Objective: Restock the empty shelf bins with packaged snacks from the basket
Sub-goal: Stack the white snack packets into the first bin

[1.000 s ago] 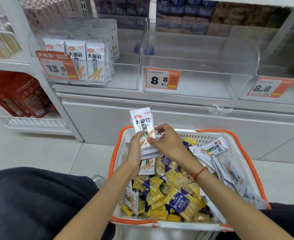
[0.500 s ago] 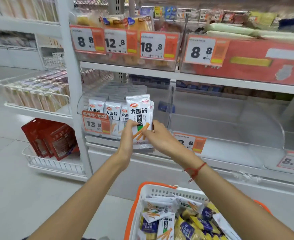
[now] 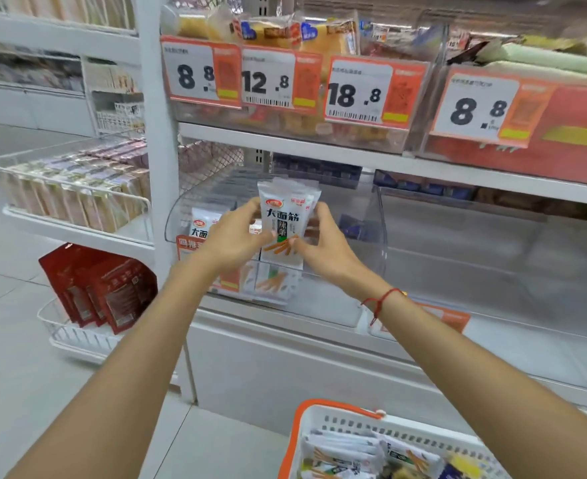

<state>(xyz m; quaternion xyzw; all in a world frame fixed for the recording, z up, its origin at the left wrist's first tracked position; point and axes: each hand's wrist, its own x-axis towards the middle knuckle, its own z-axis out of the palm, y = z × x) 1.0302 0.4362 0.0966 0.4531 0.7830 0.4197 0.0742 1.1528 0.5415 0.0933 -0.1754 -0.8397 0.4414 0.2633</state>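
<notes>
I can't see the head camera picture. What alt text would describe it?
Two bare hands, left hand and right hand, hold a small stack of white snack packets upright at the opening of a clear shelf bin that already holds matching packets. The bin to its right looks empty, and an orange-rimmed basket of snacks sits below.

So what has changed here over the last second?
Both hands, left and right, lifted the stack of white snack packets from over the basket up to the clear shelf bin that already holds matching packets. The two-handed grip stayed the same; nothing has been let go.
</notes>
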